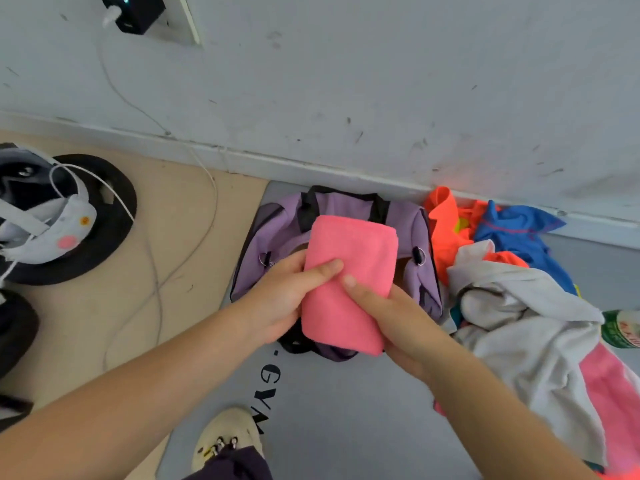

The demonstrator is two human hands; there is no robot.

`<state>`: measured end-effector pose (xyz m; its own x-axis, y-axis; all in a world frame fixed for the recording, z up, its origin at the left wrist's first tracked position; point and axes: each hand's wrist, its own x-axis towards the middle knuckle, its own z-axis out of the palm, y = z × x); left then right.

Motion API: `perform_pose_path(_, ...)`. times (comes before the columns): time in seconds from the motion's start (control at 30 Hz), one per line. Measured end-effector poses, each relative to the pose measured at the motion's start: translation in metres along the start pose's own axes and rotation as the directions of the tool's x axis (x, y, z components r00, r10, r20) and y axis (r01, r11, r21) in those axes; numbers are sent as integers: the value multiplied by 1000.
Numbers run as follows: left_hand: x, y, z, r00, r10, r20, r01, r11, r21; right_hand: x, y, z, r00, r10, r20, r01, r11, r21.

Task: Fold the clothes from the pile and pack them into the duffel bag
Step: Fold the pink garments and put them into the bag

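A folded pink cloth [349, 282], thick and fleecy like a small towel, is held up over the purple duffel bag [277, 233]. It has been folded into a neat, plump rectangle with rounded edges, its long side running away from the person. The left hand [287, 296] grips its left edge, thumb laid across the top face and fingers curled underneath. The right hand [398, 320] closes on the right edge the same way, thumb on top. Both hands are wrapped firmly around the cloth.

The bag sits on the floor right below, against the foot of the wall, with black straps and its top gaping open. Just to its right lies the pile of clothes [519, 289]: an orange garment, a blue one, a crumpled white one on top and more pink at the near edge, touching the bag's side.

Bag and pile rest on a grey mat [346, 410] printed with black letters. Left of it the floor [173, 271] is beige, with thin white cables trailing across. The wall [381, 81] is pale and scuffed. A cream shoe [225, 434] shows at the mat's near edge.
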<state>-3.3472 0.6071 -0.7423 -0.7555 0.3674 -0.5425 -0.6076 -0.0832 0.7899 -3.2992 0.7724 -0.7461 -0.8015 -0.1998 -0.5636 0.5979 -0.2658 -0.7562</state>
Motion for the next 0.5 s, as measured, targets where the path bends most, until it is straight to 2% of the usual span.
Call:
perform_pose_path(0.07, 13, -7, -4, 998, 57, -15, -51, 957, 285, 11, 4, -6, 999, 26, -35, -24, 998, 62)
perform_pose_path(0.1, 20, -9, -12, 994, 113, 4, -101, 869, 484, 16, 5, -11, 996, 24, -88, -20, 999, 49)
perform_pose_path(0.13, 26, -11, -21, 986, 161, 52, -153, 717, 680, 22, 5, -16, 989, 2, -149, -2, 1000, 2)
perform_pose_path(0.17, 31, -14, -31, 977, 174, 124, -198, 524, 828, 28, 4, -22, 978, -39, -206, 25, 997, -70)
perform_pose_path(0.2, 36, -17, -41, 971, 145, 192, -231, 332, 915, 34, 3, -28, 963, -91, -254, 54, 987, -149)
perform_pose_path(0.23, 40, -20, -51, 969, 90, 231, -243, 171, 955, 40, 1, -35, 948, -144, -285, 78, 970, -231)
perform_pose_path(0.27, 44, -24, -59, 970, 41, 240, -243, 68, 968, 47, -1, -41, 936, -191, -295, 93, 944, -316)
perform_pose_path(0.3, 47, -29, -65, 971, 11, 239, -239, 21, 971, 54, -3, -46, 930, -225, -291, 96, 911, -400)
perform_pose_path(0.4, 55, -36, -70, 972, -18, 235, -235, -16, 972, 76, -6, -54, 931, -279, -235, 77, 779, -622)
perform_pose_path(0.5, 63, -30, -81, 989, 20, 143, -137, -194, 971, 90, -5, -65, 909, -353, -223, 31, 591, -806)
